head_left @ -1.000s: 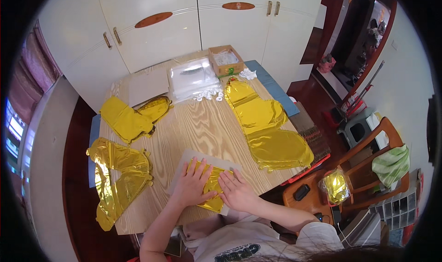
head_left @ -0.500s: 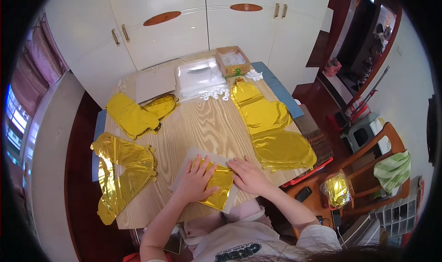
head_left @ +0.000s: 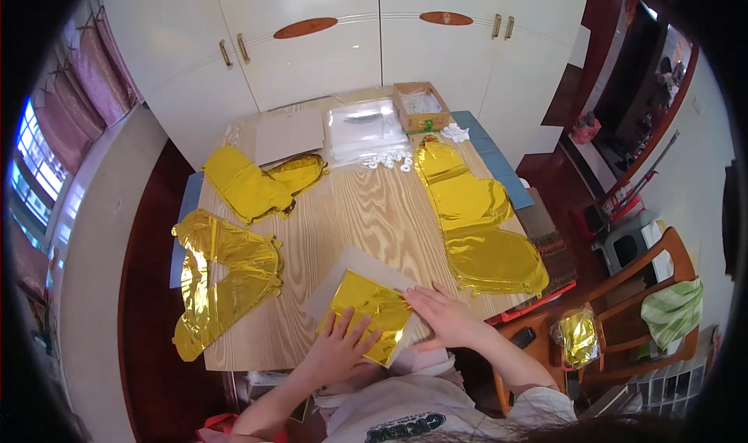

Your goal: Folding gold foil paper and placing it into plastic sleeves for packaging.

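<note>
By the table's [head_left: 382, 217] near edge: folded gold foil [head_left: 378, 303] upon grey card [head_left: 351, 261]. Over the foil's near left side: left hand [head_left: 339, 352], with fingers spread flat. At its right corner: right hand [head_left: 446, 318], with fingers stretched, rather together. Toward the table's far right corner: cardboard box [head_left: 411, 120], containing clear plastic pieces [head_left: 421, 102]. On chair [head_left: 679, 256]: transparent bag [head_left: 556, 335] with gold foil bundle [head_left: 580, 338] inside.

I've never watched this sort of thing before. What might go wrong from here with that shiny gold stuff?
The folded gold foil might spring open or crease if the left hand, which lies flat on it, lifts too soon. With the right hand at the side, the card under the foil could shift askew. And the gold foil piece on the left overhangs the table, so a knock could slide it off.
</note>
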Demonstrator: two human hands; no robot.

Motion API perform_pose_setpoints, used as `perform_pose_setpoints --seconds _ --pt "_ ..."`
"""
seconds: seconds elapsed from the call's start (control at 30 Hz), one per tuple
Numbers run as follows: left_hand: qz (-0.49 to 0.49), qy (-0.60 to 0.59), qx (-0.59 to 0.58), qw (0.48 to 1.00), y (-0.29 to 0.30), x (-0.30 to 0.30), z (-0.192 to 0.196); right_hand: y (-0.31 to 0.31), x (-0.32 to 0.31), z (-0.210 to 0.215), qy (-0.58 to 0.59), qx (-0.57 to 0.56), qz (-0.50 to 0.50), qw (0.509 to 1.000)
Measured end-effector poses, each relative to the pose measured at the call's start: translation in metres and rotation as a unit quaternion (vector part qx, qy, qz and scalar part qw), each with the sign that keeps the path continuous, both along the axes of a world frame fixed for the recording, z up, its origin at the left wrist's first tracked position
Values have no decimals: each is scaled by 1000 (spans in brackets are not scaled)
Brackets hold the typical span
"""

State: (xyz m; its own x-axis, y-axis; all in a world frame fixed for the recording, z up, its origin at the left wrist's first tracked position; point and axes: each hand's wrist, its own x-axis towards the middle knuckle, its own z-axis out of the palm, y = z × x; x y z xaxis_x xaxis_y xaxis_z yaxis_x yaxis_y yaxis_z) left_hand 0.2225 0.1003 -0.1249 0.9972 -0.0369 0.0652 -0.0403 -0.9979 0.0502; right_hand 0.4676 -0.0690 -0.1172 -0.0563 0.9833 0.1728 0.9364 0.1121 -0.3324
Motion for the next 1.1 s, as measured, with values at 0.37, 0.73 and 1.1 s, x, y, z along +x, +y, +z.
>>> perform_pose_setpoints --seconds 0.37,0.73,1.1 --pt "21 -129 -80 988 -1 0 -5 -29 -14 -13 -48 77 -28 995" --pt "-109 -20 -207 972 37 -20 9 -48 -12 -17 -73 103 -40 991" --pt "266 -367 -856 249 6 -1 -21 -82 3 13 -191 291 -26 937"
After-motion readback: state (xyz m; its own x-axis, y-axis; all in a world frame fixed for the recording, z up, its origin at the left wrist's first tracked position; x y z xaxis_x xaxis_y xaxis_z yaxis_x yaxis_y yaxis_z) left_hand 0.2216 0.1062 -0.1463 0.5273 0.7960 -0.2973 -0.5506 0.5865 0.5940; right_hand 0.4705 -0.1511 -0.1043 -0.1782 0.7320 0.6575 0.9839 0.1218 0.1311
